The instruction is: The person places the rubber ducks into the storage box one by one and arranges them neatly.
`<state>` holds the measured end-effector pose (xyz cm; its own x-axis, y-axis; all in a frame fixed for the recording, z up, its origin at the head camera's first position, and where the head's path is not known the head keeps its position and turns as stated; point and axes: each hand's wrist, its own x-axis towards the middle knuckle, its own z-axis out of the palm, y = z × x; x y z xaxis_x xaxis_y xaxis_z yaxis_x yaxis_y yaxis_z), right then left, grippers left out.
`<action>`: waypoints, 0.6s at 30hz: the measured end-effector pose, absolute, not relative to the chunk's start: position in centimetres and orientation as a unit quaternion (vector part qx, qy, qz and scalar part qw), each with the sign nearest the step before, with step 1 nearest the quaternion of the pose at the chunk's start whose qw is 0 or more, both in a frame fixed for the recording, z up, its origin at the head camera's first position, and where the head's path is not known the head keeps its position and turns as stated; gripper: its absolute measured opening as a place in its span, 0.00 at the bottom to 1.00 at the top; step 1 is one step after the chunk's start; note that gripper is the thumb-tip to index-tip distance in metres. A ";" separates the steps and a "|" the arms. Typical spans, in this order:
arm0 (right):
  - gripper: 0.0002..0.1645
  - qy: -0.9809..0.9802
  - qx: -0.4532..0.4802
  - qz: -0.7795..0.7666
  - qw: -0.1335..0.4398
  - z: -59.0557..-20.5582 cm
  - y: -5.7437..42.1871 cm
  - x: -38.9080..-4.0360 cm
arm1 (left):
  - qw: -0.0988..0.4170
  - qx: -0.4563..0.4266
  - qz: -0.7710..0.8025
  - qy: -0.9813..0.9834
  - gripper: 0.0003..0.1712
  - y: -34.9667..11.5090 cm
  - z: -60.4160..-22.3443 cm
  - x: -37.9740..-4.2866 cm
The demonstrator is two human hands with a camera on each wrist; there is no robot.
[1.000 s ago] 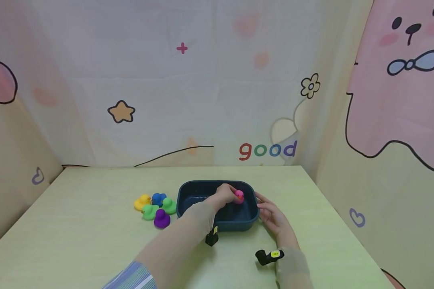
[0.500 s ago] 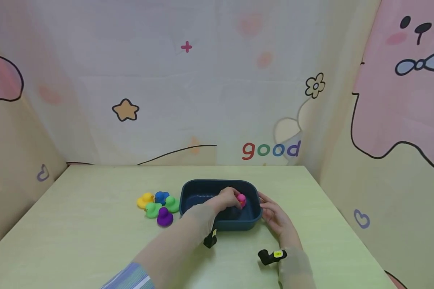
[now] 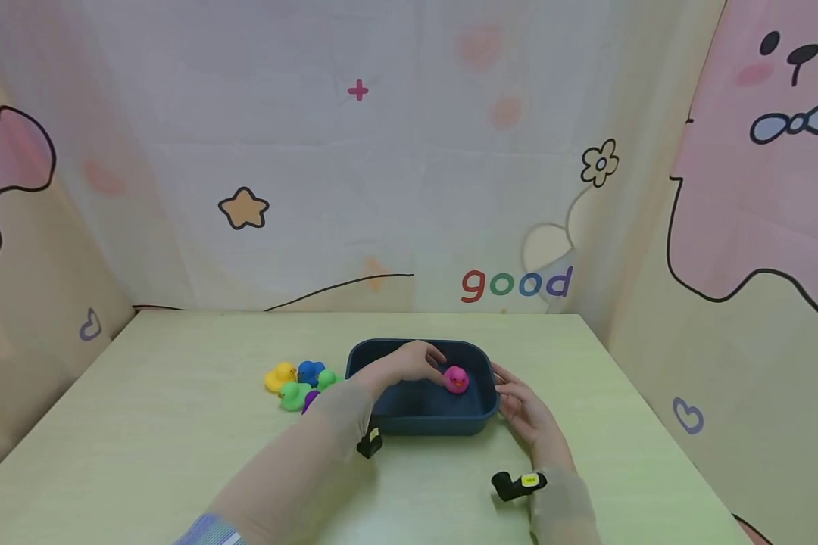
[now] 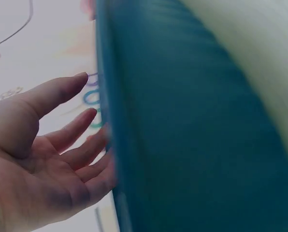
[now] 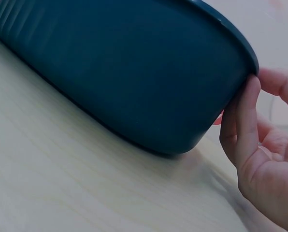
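Pink toy duck with orange bill [image 3: 457, 380] sits in the right half of the dark-blue rounded-rectangular plastic tub [image 3: 426, 426], lower middle of head frame. Left hand [image 3: 416, 362] over tub, fingers loosely bent, gripping nothing; thumb right by duck, can't tell if touching. Right hand [image 3: 526, 416] relaxed, fingertips against tub's right end. Multicoloured toy-duck cluster [image 3: 295, 396] left of tub.

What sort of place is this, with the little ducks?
Probably a play or filming corner set up indoors, though I can't be sure: a pale tabletop in front of a cartoon-printed backdrop, with a pink toy duck in a dark blue tub.
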<state>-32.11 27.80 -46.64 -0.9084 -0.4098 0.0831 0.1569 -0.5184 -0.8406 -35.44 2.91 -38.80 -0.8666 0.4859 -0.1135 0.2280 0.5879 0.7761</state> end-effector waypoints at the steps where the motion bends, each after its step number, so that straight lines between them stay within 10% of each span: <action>1: 0.30 0.460 -0.132 -0.863 0.163 -46.8 27.8 -32.2 | 0.157 0.207 0.408 0.875 0.27 2.3 -38.6 -35.3; 18: 0.28 0.481 -0.109 -0.855 0.162 -46.1 27.5 -31.7 | -0.059 0.110 0.466 0.876 0.16 -9.8 -38.7 -35.3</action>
